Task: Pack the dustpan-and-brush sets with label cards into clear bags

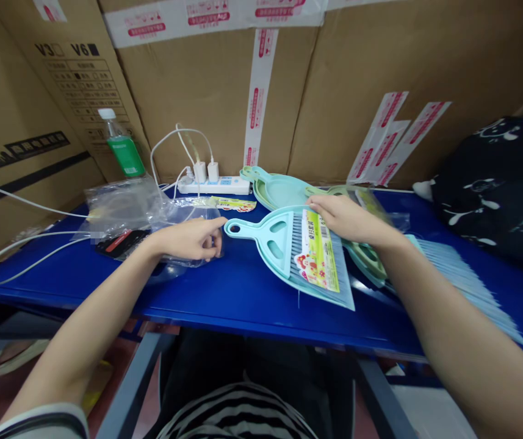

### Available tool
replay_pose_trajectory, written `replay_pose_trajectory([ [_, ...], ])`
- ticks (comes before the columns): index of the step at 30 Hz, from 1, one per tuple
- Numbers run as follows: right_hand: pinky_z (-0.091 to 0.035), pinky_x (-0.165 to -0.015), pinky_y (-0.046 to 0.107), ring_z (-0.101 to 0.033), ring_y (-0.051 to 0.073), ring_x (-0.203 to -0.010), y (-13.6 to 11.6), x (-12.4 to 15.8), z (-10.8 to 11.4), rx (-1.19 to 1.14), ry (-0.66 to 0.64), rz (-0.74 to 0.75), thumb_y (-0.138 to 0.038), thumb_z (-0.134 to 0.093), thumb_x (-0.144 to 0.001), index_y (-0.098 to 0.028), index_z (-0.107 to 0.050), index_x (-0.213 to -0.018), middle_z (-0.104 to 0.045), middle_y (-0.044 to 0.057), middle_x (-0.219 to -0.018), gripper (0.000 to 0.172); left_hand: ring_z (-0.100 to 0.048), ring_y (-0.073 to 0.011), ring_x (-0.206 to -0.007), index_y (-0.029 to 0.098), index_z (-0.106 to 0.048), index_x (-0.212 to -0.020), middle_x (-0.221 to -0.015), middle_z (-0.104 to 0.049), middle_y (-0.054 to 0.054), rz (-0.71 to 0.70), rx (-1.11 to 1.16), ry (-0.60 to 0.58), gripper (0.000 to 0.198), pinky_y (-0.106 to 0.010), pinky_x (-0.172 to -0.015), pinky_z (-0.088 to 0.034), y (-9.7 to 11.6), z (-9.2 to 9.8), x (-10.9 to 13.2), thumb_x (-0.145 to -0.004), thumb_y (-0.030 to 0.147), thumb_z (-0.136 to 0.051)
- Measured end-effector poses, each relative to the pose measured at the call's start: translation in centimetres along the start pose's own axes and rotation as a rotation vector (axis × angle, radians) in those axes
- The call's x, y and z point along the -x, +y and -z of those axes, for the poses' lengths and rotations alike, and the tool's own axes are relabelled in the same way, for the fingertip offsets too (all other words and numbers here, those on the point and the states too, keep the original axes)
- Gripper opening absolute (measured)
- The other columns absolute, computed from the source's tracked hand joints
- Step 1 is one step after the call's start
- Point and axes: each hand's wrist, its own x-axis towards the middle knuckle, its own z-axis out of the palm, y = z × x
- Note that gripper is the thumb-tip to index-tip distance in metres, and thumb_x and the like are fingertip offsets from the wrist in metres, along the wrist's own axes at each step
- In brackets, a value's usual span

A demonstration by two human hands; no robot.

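Observation:
My right hand (pixel 348 218) lies across the top edge of a mint-green hand brush (pixel 270 241), whose grey-blue bristles and printed yellow-green label (pixel 318 250) face up. My left hand (pixel 192 239) rests on a clear plastic bag (pixel 124 210), with its index finger stretched toward the brush's looped handle and the other fingers curled. Behind the brush lies a stacked mint dustpan (pixel 279 189). Under my right forearm, a green dustpan (pixel 365 259) is partly hidden. A second brush's pale blue bristles (pixel 462 280) spread out to the right.
Everything lies on a blue table (pixel 243 286). A white power strip (pixel 213 186) with plugged-in chargers and white cables stands at the back. Near them are a water bottle (pixel 121 146) and a black packet (pixel 119 244). Cardboard boxes form the back wall, and a black printed bag (pixel 485 189) sits right.

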Motion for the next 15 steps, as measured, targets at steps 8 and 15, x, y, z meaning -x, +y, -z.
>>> replay_pose_trajectory([
  [8,-0.04,-0.06,0.03,-0.054,0.018,-0.063,0.4,-0.1,-0.5,0.001,0.024,-0.001,-0.02,-0.033,-0.087,-0.024,-0.04,-0.065,-0.058,0.004,-0.066,0.023,-0.065,-0.0121,-0.064,0.018,-0.057,-0.089,-0.075,-0.071,-0.003,-0.131,0.155,-0.206,0.017,-0.024,-0.062,-0.049,0.4,0.1,0.2,-0.078,0.028,-0.063],
  [15,-0.037,-0.059,0.029,-0.053,0.017,-0.06,-0.2,-0.2,-1.2,0.021,-0.07,-0.041,-0.019,-0.033,-0.088,-0.023,-0.041,-0.064,-0.056,0.003,-0.062,0.026,-0.052,-0.0101,-0.052,0.019,-0.055,-0.071,-0.058,-0.059,0.002,0.039,-0.205,0.236,0.022,-0.024,-0.055,-0.038,0.5,1.0,0.0,-0.085,0.034,-0.047],
])
